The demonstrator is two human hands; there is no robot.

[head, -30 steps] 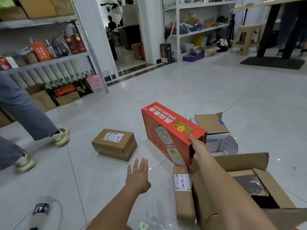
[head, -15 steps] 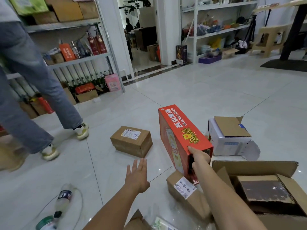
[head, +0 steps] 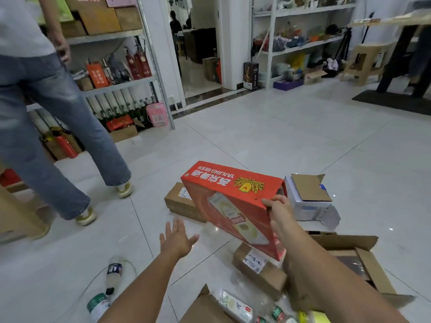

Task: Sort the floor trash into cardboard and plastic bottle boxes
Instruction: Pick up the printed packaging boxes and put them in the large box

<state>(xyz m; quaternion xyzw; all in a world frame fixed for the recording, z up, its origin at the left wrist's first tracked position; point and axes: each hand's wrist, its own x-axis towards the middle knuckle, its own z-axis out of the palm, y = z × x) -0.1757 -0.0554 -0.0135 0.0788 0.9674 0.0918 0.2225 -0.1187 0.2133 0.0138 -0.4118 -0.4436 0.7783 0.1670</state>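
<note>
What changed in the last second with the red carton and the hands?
The right hand kept its grip on the red beer carton and swung its far end leftward, now covering part of the far brown parcel. The left hand stays open over the floor; the white box has not moved.

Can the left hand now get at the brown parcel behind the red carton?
Probably yes. The left hand is open and empty, with only bare floor between it and the brown parcel. The red carton, held by the right hand, covers just the parcel's right end.
</note>
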